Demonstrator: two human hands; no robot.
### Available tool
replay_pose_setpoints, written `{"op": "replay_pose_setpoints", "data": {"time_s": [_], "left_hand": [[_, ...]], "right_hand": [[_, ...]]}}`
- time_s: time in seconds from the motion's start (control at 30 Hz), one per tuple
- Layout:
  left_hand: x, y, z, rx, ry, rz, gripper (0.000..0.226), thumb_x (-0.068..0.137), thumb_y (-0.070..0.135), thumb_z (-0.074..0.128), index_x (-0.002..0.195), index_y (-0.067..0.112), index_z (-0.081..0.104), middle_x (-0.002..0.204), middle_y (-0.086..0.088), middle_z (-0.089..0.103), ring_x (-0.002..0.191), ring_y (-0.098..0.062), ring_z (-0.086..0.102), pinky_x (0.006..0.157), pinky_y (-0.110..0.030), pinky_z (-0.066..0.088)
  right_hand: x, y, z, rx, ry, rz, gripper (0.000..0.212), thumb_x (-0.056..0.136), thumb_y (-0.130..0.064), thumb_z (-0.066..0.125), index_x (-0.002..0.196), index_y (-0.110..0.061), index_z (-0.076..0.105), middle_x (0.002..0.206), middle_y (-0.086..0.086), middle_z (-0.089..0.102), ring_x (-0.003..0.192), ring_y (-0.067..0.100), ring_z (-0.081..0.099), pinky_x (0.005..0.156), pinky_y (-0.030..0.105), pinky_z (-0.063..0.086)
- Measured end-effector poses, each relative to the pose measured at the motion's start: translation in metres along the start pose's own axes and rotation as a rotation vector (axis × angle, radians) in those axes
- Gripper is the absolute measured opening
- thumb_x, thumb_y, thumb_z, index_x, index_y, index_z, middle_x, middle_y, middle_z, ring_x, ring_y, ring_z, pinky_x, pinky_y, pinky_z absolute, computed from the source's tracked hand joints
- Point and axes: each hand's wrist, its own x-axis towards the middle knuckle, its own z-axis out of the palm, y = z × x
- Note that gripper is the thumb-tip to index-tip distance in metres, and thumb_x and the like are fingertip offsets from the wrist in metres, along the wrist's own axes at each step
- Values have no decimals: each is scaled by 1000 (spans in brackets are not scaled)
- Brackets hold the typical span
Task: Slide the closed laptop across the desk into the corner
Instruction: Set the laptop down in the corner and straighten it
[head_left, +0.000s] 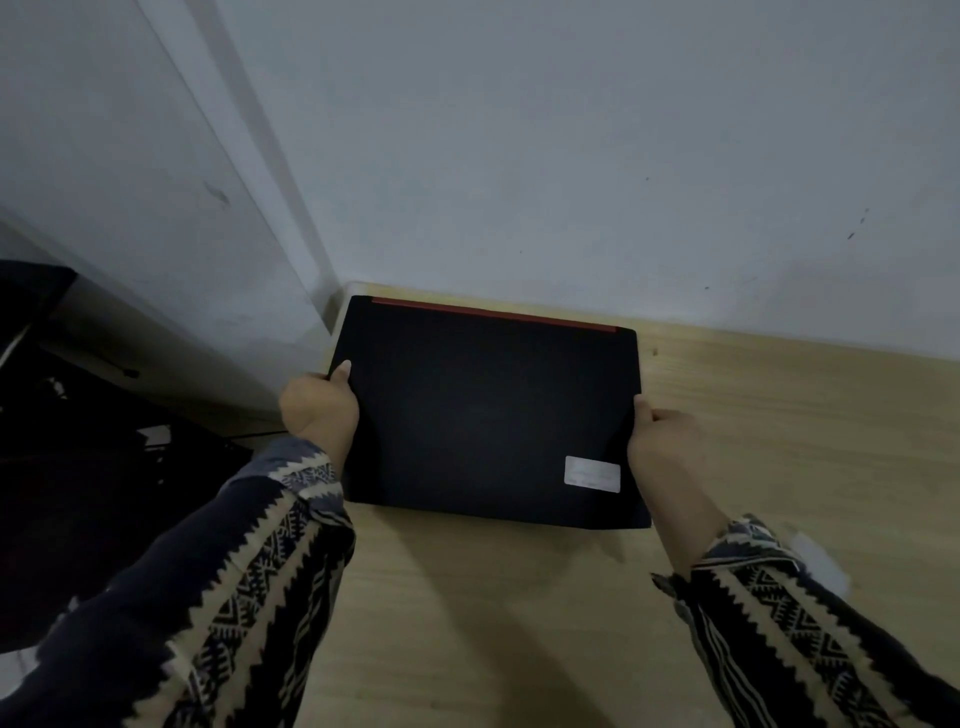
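Sleeves with a zigzag pattern lead up to both hands on the closed laptop (488, 410): the left hand (319, 402) clamps its left edge, thumb on the lid, and the right hand (657, 436) clamps the right edge. The laptop lies flat on the wooden desk (779, 415), its red-striped rear edge near the wall (571, 156), almost in the corner. This looks like the closing stage of the slide; a short final nudge and release remain. Nothing on the desk blocks it. Dark clutter sits off the desk's left side.
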Motion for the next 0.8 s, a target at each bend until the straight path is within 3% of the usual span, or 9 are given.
{"op": "replay_pose_setpoints", "data": {"time_s": [0.13,0.27,0.33,0.43,0.5,0.63,0.7,0.8], "left_hand": [[-2,-1,-2,57,-20,-35,56,90,48,56,99,-6,63,109,-26,65,105,-41,60,93,-48,46],[-5,-2,-6,116,-4,-62,54,90,52,54,102,1,65,114,-22,64,110,-39,56,102,-48,35],[-7,-4,-5,50,2,-59,53,89,50,57,100,-1,67,111,-24,65,108,-41,58,101,-49,41],[-9,-7,-4,-74,-22,-60,50,89,47,60,98,-1,68,104,-25,67,101,-42,62,91,-49,50],[-7,-9,-5,-157,-78,-81,48,89,46,60,96,-1,67,102,-23,68,97,-40,63,88,-46,53],[5,-5,-5,-315,-255,-198,49,86,40,63,113,0,61,118,-21,64,110,-38,60,97,-46,50],[3,-1,-6,-394,-270,-254,50,82,37,69,114,0,59,117,-20,64,104,-37,60,94,-44,52],[-8,8,-8,-265,-180,-41,54,81,39,68,119,4,54,116,-19,62,100,-39,60,83,-40,52]], "right_hand": [[0,5,4,5,2,-13,55,100,-47,39,81,-3,67,79,19,66,76,36,65,67,35,46],[5,6,8,-29,34,-8,52,99,-49,41,76,-8,64,65,12,58,60,28,55,61,31,41],[7,7,8,-8,4,9,51,98,-48,41,77,-8,66,63,8,53,56,26,51,62,30,38],[6,9,8,73,-40,20,52,97,-48,43,69,-9,63,63,5,55,69,32,63,64,31,40],[7,9,9,128,-48,51,53,97,-50,42,65,-11,60,60,7,56,63,29,60,62,32,44],[6,8,9,288,-103,174,55,91,-56,47,61,-12,58,56,8,57,53,25,57,52,30,43],[6,9,12,329,-93,161,54,92,-52,47,59,-11,57,58,9,56,59,28,58,56,32,47],[0,2,13,351,-95,72,44,94,-42,48,72,-8,65,72,9,63,78,32,64,69,35,52]]}}
